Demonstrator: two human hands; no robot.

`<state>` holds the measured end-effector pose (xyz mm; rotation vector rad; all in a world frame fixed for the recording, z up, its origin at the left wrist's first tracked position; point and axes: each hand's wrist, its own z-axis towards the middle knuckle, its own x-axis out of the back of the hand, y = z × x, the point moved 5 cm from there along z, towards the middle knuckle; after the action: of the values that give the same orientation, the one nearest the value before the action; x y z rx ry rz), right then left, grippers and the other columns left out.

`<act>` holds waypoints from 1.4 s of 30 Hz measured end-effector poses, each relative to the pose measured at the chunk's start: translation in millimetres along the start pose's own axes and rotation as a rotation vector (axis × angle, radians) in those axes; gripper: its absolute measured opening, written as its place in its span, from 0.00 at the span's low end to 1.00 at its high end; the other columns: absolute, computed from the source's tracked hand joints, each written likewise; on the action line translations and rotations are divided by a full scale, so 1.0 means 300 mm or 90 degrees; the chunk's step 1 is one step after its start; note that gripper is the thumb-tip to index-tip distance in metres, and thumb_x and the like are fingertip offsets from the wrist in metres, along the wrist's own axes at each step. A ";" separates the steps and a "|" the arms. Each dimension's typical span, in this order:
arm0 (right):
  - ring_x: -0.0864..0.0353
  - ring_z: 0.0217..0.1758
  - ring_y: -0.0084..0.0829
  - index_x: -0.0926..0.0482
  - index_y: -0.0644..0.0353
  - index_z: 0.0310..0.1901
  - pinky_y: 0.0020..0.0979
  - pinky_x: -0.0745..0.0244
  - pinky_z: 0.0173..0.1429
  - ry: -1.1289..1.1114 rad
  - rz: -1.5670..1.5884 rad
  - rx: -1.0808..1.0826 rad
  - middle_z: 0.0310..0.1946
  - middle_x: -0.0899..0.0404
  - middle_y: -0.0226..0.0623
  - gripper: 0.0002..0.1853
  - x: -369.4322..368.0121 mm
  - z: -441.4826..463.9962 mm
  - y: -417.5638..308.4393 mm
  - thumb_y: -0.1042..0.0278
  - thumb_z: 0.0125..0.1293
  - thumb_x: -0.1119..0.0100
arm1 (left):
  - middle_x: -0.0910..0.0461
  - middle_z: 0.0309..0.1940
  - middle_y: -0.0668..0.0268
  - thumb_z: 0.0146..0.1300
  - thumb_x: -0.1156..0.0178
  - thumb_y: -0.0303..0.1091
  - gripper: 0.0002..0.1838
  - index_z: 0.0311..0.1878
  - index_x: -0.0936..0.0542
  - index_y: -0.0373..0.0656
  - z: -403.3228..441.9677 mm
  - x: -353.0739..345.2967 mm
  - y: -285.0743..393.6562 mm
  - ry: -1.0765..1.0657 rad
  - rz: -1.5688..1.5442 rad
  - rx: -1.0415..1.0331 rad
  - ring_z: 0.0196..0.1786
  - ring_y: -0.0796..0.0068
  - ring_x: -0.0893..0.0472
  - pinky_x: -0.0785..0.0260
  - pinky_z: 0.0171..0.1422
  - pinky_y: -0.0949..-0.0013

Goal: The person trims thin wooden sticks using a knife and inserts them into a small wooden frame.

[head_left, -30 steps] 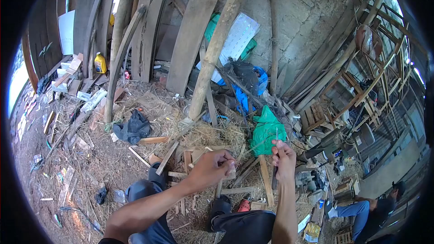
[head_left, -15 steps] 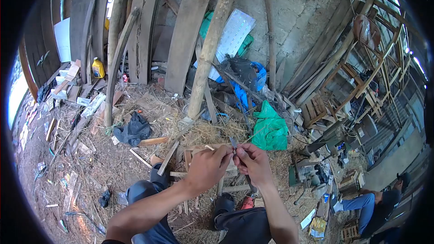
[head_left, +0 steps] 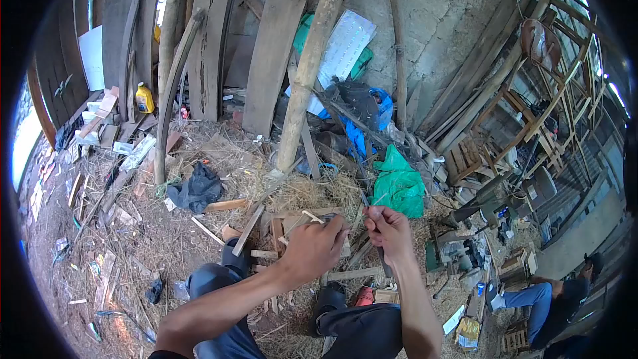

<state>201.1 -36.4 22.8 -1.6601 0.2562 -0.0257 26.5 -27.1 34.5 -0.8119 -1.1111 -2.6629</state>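
My left hand (head_left: 314,247) is closed in a pinch in the middle of the view; whatever lies between its fingers is too small to make out. Just to the right, my right hand (head_left: 391,234) is wrapped round a thin knife-like tool (head_left: 386,266), its dark end below the hand and a narrow grey tip above the fingers. A small gap separates the two hands. Behind the right hand lies a green plastic bag (head_left: 400,183). Wood pieces (head_left: 292,226) lie on the ground beneath the hands.
A wooden post (head_left: 307,73) stands ahead, with a black cloth (head_left: 195,188) at its left and blue plastic (head_left: 355,138) at its right. A yellow bottle (head_left: 144,98) is at the left. Another person (head_left: 531,297) sits at lower right, near a red can (head_left: 365,296) and stacked wooden frames (head_left: 558,106).
My hands came together from being apart, then separated slightly. The tool in my right hand moved left with it, then a little back to the right. The view shifted slightly.
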 end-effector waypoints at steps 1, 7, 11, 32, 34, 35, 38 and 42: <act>0.40 0.18 0.11 0.22 0.65 0.41 0.16 0.48 0.21 -0.003 0.008 0.005 0.22 0.28 0.24 0.11 -0.006 -0.003 0.007 0.64 0.70 0.44 | 0.22 0.19 0.59 0.60 0.40 0.28 0.04 0.37 0.24 0.40 -0.003 -0.006 -0.008 -0.006 -0.006 0.018 0.23 0.58 0.21 0.32 0.27 0.59; 0.40 0.18 0.11 0.22 0.65 0.40 0.16 0.48 0.20 -0.072 -0.020 0.003 0.22 0.29 0.24 0.10 -0.079 -0.021 0.038 0.65 0.70 0.45 | 0.21 0.21 0.60 0.59 0.40 0.26 0.04 0.36 0.24 0.40 -0.002 -0.007 -0.027 0.026 -0.015 0.027 0.23 0.59 0.20 0.31 0.27 0.61; 0.40 0.19 0.11 0.22 0.65 0.40 0.16 0.49 0.20 0.025 -0.026 0.019 0.24 0.29 0.24 0.11 0.066 0.036 0.021 0.64 0.70 0.45 | 0.20 0.22 0.60 0.60 0.40 0.26 0.03 0.37 0.23 0.40 -0.015 -0.001 -0.023 -0.006 -0.047 0.030 0.24 0.59 0.19 0.31 0.27 0.62; 0.39 0.19 0.12 0.22 0.65 0.41 0.16 0.47 0.22 -0.048 0.076 0.022 0.23 0.26 0.26 0.11 -0.043 -0.008 0.023 0.65 0.71 0.45 | 0.20 0.24 0.55 0.61 0.40 0.27 0.05 0.37 0.24 0.36 0.002 0.013 -0.031 -0.001 -0.155 0.095 0.26 0.56 0.19 0.31 0.28 0.61; 0.40 0.18 0.11 0.22 0.65 0.41 0.16 0.47 0.21 -0.053 0.049 0.034 0.23 0.26 0.26 0.11 -0.040 -0.007 0.029 0.64 0.71 0.45 | 0.20 0.24 0.56 0.61 0.40 0.27 0.04 0.37 0.24 0.37 0.000 0.013 -0.030 -0.003 -0.147 0.096 0.26 0.56 0.19 0.31 0.28 0.60; 0.40 0.18 0.11 0.22 0.65 0.41 0.16 0.47 0.21 -0.058 0.023 0.045 0.23 0.26 0.26 0.11 -0.040 -0.010 0.030 0.64 0.71 0.45 | 0.20 0.23 0.56 0.61 0.41 0.26 0.04 0.37 0.24 0.38 0.000 0.014 -0.029 -0.005 -0.139 0.096 0.26 0.56 0.19 0.31 0.28 0.59; 0.39 0.19 0.11 0.22 0.64 0.42 0.16 0.48 0.21 -0.123 0.043 -0.013 0.23 0.26 0.25 0.10 -0.097 -0.043 0.040 0.64 0.70 0.44 | 0.19 0.24 0.56 0.61 0.41 0.27 0.04 0.38 0.24 0.38 0.009 0.014 -0.041 -0.015 -0.168 0.128 0.27 0.55 0.19 0.31 0.29 0.57; 0.39 0.19 0.11 0.21 0.63 0.42 0.16 0.49 0.20 -0.092 0.050 -0.045 0.23 0.26 0.24 0.10 -0.078 -0.029 0.051 0.64 0.70 0.44 | 0.20 0.24 0.56 0.60 0.39 0.24 0.05 0.39 0.23 0.37 0.005 0.007 -0.039 0.039 -0.124 0.053 0.23 0.67 0.21 0.31 0.28 0.67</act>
<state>174.5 -41.9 11.8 -1.7118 0.2137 0.1633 21.4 -17.5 29.1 -0.6317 -1.3392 -2.7530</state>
